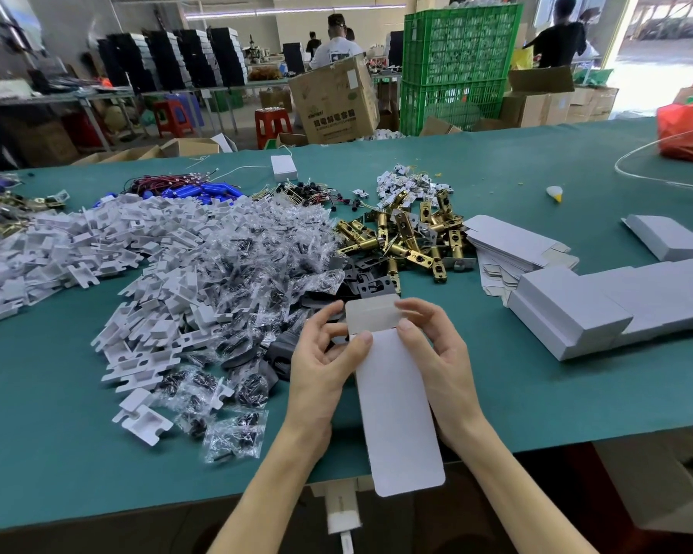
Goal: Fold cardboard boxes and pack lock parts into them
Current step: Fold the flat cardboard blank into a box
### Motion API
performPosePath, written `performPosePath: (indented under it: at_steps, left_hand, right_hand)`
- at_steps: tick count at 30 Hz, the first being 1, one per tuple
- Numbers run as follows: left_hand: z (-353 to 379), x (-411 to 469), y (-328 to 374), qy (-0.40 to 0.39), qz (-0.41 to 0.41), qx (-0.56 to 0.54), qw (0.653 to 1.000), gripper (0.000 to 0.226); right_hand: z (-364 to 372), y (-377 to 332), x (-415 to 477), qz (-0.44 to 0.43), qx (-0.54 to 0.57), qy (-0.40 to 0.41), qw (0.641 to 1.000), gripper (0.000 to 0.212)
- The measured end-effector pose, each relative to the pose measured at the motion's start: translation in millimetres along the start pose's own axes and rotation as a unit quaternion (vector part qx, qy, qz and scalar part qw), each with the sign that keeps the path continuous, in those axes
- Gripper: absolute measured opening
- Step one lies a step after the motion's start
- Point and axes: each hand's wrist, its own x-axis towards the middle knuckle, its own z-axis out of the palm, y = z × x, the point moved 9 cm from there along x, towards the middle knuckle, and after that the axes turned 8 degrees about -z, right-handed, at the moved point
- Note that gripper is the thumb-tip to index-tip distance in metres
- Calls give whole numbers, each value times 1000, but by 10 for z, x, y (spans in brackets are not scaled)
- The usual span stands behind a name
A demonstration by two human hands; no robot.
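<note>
1. As I look down through the head camera, nearest me is the cardboard box (pixel 397 413). It is a flat white blank held above the near edge of the green tabletop (pixel 57 413). Its long axis runs away from me, the far end leaning a little left. The rounded end points back at me, past the tabletop's edge.
2. The left hand (pixel 321 365) grips the blank's far left side. Its thumb presses the top face and the other fingers (pixel 329 313) curl round the edge.
3. The right hand (pixel 437 353) grips the far right side, thumb at the crease. Its fingers reach over the end flap (pixel 371 315), which is bent up from the main panel.
4. Left of the hands lie clear bags of dark screws (pixel 237 433), and beyond them a wide heap of white inserts (pixel 137 353).
5. Just past the flap sit black plates (pixel 369 281), with brass latches (pixel 409 237) piled behind them.
6. To the right stands a row of closed white boxes (pixel 569 313). A stack of flat blanks (pixel 513 241) lies between that row and the latches.
7. Beyond the tabletop I see a brown carton (pixel 337 101) and stacked green crates (pixel 457 66).
</note>
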Motion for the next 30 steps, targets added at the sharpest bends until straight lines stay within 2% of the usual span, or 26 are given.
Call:
performPosePath:
  at_steps: [4,7,11,15,22,28,30]
  left_hand:
    - [87,-22,-10,-49,-17,-8,999,41]
    - [148,-53,39,-68,-4,7,998,38]
    - [165,-126,209,-60,66,11,996,39]
    - [160,-152,243,-51,89,2,995,41]
    - [148,-121,194,-35,65,0,997,29]
    - [129,-91,127,-36,53,0,998,51]
    - [112,-95,132,-26,59,20,998,37]
  right_hand:
    - [8,-55,-3,-12,23,-1,1000,39]
    - [1,-90,-6,-23,28,6,999,35]
    - [11,-162,-36,-60,0,3,998,22]
    - [56,-240,-68,-102,-37,-4,994,22]
    - [18,-185,-52,-74,-27,6,997,27]
    - [9,-78,-28,-43,-46,8,998,16]
    - [4,-54,-23,-35,-53,12,998,14]
